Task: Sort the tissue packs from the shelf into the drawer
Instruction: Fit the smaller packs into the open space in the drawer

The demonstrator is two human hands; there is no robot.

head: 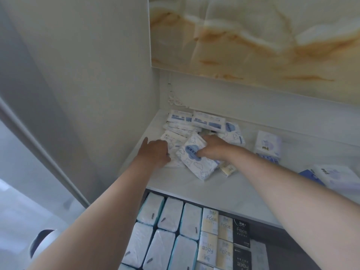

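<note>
A pile of white-and-blue tissue packs lies in the back left corner of the white shelf. My right hand grips a white pack with blue cloud drawings at the front of the pile. My left hand rests on the pack at the pile's left edge, fingers curled over it. Under the shelf the open drawer holds rows of tissue packs: white ones on the left, yellow "Face" packs and black ones further right.
A small yellow pack lies beside my right wrist. Lilac-and-white packs stand at the right of the shelf, with more by a blue pack. A marble-patterned panel hangs above. A cabinet side wall is at left.
</note>
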